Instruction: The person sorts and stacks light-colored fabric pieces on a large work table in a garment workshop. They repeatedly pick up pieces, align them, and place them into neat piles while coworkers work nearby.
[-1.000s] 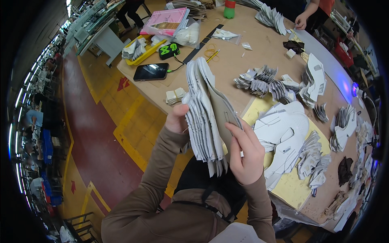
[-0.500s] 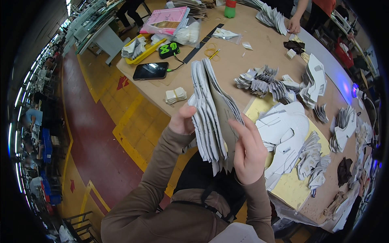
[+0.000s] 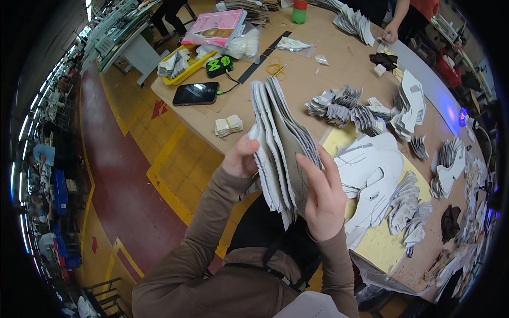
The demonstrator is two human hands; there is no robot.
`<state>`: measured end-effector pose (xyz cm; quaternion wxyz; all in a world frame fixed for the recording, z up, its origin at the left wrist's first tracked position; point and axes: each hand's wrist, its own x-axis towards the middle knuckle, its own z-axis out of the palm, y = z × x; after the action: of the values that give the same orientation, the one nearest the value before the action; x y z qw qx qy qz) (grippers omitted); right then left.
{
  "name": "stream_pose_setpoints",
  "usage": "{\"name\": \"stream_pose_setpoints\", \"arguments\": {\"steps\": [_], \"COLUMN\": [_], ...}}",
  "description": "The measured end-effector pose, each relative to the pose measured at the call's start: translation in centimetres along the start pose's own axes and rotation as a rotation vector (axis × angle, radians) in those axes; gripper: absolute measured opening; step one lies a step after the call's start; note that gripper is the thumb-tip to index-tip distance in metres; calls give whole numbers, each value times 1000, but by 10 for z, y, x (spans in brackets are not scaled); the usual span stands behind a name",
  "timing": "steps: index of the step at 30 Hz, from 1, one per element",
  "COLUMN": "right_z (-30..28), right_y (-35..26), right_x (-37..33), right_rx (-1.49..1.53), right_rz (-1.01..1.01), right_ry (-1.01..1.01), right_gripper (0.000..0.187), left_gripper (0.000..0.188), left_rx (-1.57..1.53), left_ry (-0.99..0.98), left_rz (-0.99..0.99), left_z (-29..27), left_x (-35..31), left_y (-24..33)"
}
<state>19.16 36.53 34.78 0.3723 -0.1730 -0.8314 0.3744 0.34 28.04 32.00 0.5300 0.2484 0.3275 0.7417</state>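
Observation:
Between my hands, above the table's near edge, stands a thick stack of white cut pieces (image 3: pixel 271 159) with grey-beige undersides, fanned into sections. My left hand (image 3: pixel 242 157) grips its left side, the thumb lying on the outer pieces and the other fingers hidden behind. On the right side my right hand (image 3: pixel 322 199) holds the stack, its fingers against the beige face of the right-hand section. Just right of the stack, larger white cut pieces (image 3: pixel 371 169) lie on a yellow sheet (image 3: pixel 379 253). A small banded bundle of white pieces (image 3: pixel 228 126) rests beyond my left hand.
Along the table's far left are a phone (image 3: pixel 196 93) cabled to a black-and-green device (image 3: pixel 219 65), a yellow tray (image 3: pixel 199 67) and a pink folder (image 3: pixel 214 26). More stacked pieces (image 3: pixel 344 106) spread rightward. A co-worker's hand (image 3: pixel 391 33) is at the far edge; a purple-lit lamp (image 3: pixel 463 117) stands right.
In my hands, the stack's sections have shifted: more of them now lean to the right side, and the left part is thinner. The co-worker's hand has moved slightly right.

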Motion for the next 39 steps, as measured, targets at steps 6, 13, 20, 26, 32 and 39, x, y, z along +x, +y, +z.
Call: {"name": "stream_pose_setpoints", "arguments": {"steps": [6,13,20,26,32,39], "right_z": [0,-1,0,3,5,-9], "right_y": [-3,-4,-3,-10,-12,-26], "right_x": [-1,3,2,-1,-5,-17], "right_rx": [-83,-17,22,-130,206,757], "right_rz": [-24,-55,-61,-31,483,512], "right_ry": [-17,-17,-4,-30,-26,30], "right_gripper": [42,38,40,62,62,54], "left_gripper": [80,97,98,102,134,57], "left_rx": [-7,12,35,195,468,825], "left_ry": [-2,38,35,3,26,-671], "left_rz": [23,-4,-35,-33,106,384], "left_z": [-1,-3,0,9,56,10], "left_x": [4,6,4,1,-21,-78], "left_y": [-4,-6,-7,-10,-15,97]}}
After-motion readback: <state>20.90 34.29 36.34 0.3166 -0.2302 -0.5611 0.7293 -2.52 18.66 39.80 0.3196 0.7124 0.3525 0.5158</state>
